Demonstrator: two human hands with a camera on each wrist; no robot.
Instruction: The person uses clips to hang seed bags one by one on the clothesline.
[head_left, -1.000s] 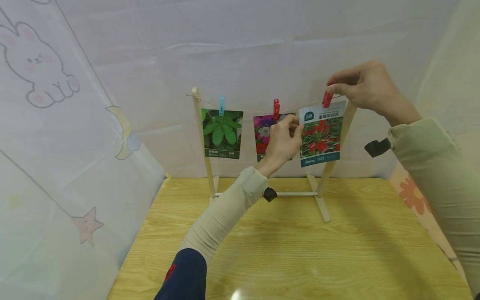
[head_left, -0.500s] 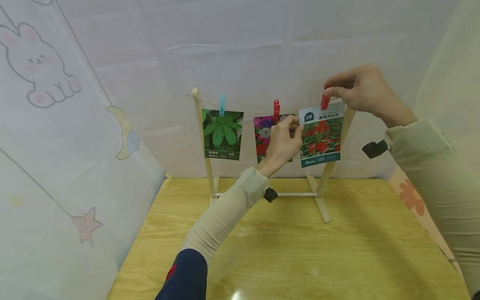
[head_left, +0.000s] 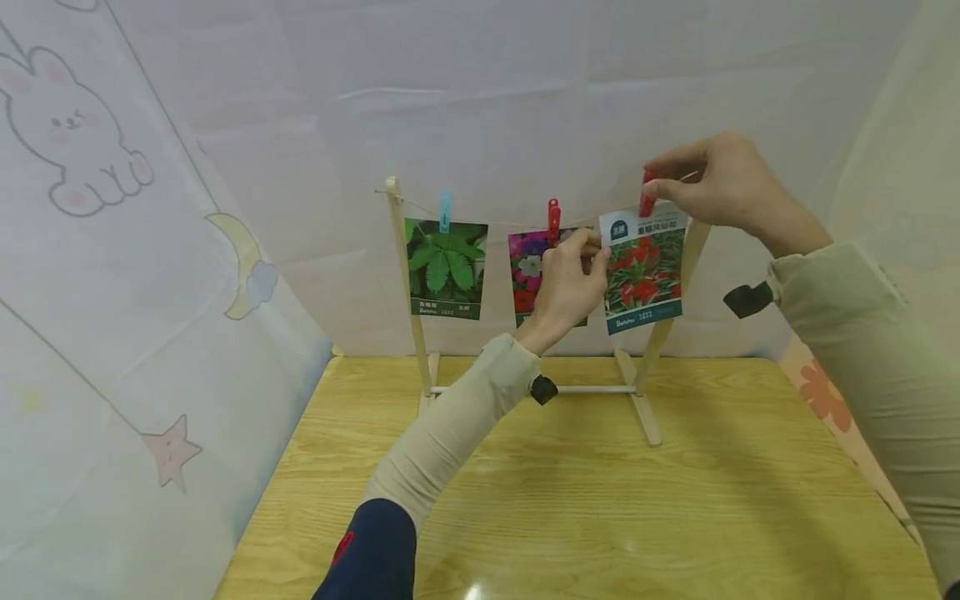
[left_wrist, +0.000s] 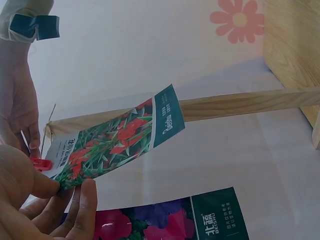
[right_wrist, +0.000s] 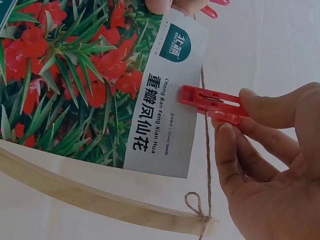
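Note:
My left hand [head_left: 568, 279] pinches the left edge of a seed packet [head_left: 643, 271] printed with red flowers, between thumb and fingers. At the packet's top edge, my right hand [head_left: 731, 185] pinches the handles of a red clothespin [head_left: 647, 193]. In the right wrist view the clothespin's tip [right_wrist: 192, 95] overlaps the packet's white top strip, and the twine [right_wrist: 208, 150] passes at its middle. Partly behind my left hand hangs a packet with pink and purple flowers [head_left: 523, 275], under another red clothespin [head_left: 553, 220]. A green-leaf packet [head_left: 446, 271] hangs at left from a blue clothespin [head_left: 445, 212].
A wooden stand, its left post [head_left: 415, 333] and right post [head_left: 656, 342] joined by a white bar [head_left: 592, 389], carries the twine. It stands at the back of a wood-grain table [head_left: 540, 500]. Close behind is a pale cloth backdrop [head_left: 450, 100].
My right hand has come slightly down and left with the red clothespin, which now overlaps the packet's top edge. The left hand keeps its pinch on the packet, nearly still.

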